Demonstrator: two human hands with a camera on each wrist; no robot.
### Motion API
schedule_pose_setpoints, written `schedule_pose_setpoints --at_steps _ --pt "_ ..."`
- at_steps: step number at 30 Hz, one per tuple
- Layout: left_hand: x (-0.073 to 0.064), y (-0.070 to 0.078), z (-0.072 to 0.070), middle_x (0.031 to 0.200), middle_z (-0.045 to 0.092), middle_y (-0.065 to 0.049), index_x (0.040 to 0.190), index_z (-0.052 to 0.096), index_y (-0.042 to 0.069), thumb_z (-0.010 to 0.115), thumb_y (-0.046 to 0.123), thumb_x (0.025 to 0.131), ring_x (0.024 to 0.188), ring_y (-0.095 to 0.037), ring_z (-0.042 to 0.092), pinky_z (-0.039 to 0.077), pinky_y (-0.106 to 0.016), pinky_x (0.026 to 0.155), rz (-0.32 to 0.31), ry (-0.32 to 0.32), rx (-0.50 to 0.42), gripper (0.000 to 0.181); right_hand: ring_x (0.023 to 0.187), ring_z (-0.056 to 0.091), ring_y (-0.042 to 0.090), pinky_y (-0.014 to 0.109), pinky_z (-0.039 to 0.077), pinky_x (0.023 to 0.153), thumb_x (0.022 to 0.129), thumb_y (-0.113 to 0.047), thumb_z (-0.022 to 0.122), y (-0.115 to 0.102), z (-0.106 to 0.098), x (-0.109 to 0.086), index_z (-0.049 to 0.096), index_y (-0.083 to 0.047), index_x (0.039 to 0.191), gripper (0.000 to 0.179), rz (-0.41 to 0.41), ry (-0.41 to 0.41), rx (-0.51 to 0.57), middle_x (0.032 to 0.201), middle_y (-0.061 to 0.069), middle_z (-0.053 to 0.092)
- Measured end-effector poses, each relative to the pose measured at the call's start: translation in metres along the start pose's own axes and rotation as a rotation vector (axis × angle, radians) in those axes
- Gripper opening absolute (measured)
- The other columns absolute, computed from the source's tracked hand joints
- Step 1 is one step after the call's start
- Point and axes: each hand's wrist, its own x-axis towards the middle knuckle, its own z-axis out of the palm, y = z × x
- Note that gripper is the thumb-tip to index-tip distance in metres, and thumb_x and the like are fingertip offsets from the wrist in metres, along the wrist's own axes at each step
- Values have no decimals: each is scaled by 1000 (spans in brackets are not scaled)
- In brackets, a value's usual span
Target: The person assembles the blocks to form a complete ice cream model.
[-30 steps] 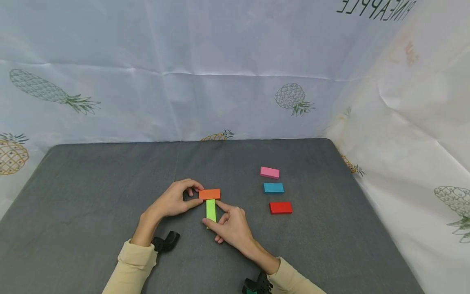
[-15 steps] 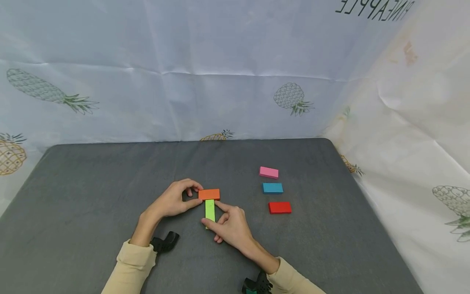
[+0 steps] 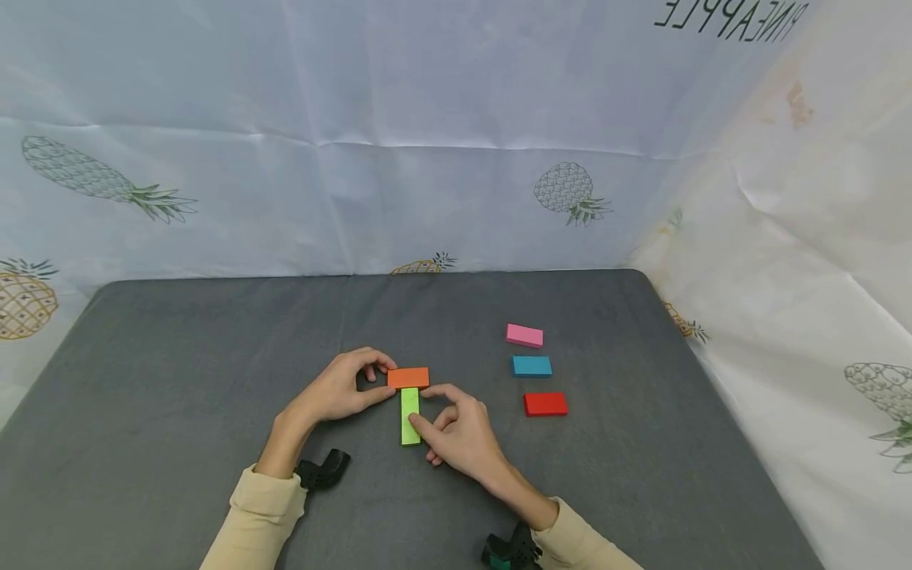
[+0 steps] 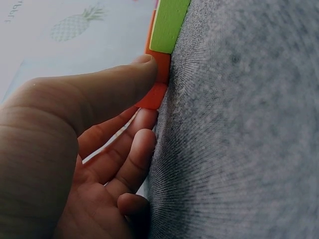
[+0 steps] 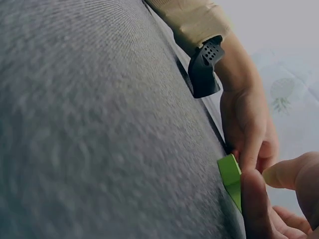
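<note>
An orange block [image 3: 408, 378] lies crosswise on the dark grey table, and a lime green block [image 3: 409, 402] stretches toward me from its near side, the two forming a T. My left hand [image 3: 338, 389] pinches the orange block at its left end, thumb on the near side, as the left wrist view shows with the thumb against the orange face [image 4: 163, 72]. Beside the green block is my right hand [image 3: 465, 434], fingers loosely bent and thumb and forefinger spread. Its thumb tip overlaps the green block's right edge in the head view.
To the right, a pink block [image 3: 524, 336], a blue block [image 3: 531, 366] and a red block [image 3: 545, 404] lie in a loose column on the table [image 3: 214, 340]. A pineapple-print curtain [image 3: 427, 79] hangs behind. Each wrist carries a black device [image 3: 324, 469].
My right hand has let go of the green block's near end and shifted slightly right and up, its thumb lifting away. My left hand and the blocks stay in place.
</note>
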Motion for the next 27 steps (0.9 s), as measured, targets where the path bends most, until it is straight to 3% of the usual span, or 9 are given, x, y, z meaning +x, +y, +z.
schedule_pose_setpoints --at_steps 9,19,27 --pt "0 1 0 106 70 -3 115 71 10 79 16 91 84 -8 53 47 -28 76 -12 5 8 27 44 57 3 26 49 43 96 -19 73 0 -17 -1 69 -1 116 27 -83 -28 29 64 15 69" --pt "0 0 1 105 69 -2 115 71 10 79 16 90 85 -9 53 47 -28 77 -13 4 8 27 48 44 -1 19 38 46 94 -12 74 8 -47 -3 75 -2 104 14 -198 29 -16 63 8 62" --pt "0 -2 0 105 69 -2 116 70 10 79 15 91 86 -9 53 47 -28 78 6 1 0 27 49 44 -1 20 36 44 94 -7 72 10 -70 -8 73 1 105 14 -271 -3 -2 64 8 61"
